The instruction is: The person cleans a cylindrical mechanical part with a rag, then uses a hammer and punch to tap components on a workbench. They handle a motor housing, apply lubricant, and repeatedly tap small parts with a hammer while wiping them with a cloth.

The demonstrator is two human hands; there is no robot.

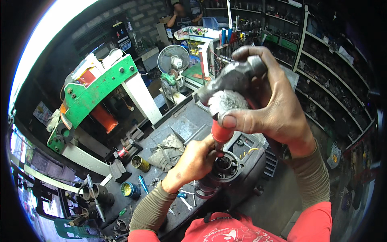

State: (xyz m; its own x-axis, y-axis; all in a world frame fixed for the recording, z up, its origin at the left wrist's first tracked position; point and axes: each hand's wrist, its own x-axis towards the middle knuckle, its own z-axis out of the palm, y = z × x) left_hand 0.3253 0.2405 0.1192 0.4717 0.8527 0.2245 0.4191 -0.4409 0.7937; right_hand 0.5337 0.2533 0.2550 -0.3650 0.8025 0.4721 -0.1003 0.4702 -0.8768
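My right hand [278, 101] is closed around a dark, heavy hammer [238, 78], with the thumb against a battered, silvery round part. This sits just above a red-handled screwdriver [222, 132]. My left hand [193, 161] is shut on the screwdriver's lower part, its fingers partly hidden. Below the fingers, the shaft points down at a round, dark metal housing [227, 169] with a ring and a central shaft inside. The tip's exact contact cannot be made out.
On the workbench lie a crumpled cloth [167, 153], a spanner [186, 204], a rusty can [140, 163] and a blue tin [130, 189]. A green-and-white press frame [96, 90] stands left. Behind are a fan [173, 59] and another person [181, 18]; loaded shelves [334, 76] line the right.
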